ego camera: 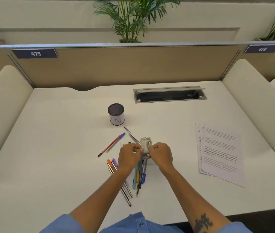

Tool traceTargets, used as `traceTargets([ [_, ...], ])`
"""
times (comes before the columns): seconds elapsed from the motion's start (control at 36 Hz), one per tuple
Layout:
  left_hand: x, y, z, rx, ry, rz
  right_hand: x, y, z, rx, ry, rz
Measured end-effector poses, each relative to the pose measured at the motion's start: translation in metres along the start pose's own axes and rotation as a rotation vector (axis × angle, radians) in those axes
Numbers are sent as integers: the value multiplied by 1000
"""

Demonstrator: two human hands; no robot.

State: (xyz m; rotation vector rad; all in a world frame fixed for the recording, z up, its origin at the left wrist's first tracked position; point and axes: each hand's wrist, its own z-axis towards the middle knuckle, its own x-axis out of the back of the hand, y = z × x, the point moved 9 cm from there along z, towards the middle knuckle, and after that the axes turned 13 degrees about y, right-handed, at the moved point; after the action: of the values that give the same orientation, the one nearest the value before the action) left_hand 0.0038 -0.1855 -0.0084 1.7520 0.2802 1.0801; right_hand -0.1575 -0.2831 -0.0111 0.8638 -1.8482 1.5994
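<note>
The step in hand appeared to be gathering loose pens for the cup. Both hands met over the middle of the bench [57,148]. The left hand [130,156] had its grip narrow, with fingers curled and pinching a purple pen [141,156] at its far tip. The right hand [161,155] was balled just to the right of it. Whether its grip held that pen, or anything else, could not be told.

The purple pen lay between the two hands, just near of a grey metal tool [144,143]. A bunch of pens [138,175] ran from under the hands toward the near edge. A red pen [110,145] lay apart to the left. The mesh cup [116,114] stood upright, far and left of the hands, well apart from them. A stack of papers [220,148] lay to the right.

The next move probably called for lifting the held pen clear of the tool, carrying it far-left over the cup's mouth and lowering it in tip first.
</note>
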Motion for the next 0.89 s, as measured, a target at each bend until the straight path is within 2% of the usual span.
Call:
traceTargets([
  [0.36,-60,24,-23,12,-100,-30,28,55,26,-76,20,-59],
  [0.89,-88,20,-32,28,-93,32,26,86,36,-125,-45,-44],
])
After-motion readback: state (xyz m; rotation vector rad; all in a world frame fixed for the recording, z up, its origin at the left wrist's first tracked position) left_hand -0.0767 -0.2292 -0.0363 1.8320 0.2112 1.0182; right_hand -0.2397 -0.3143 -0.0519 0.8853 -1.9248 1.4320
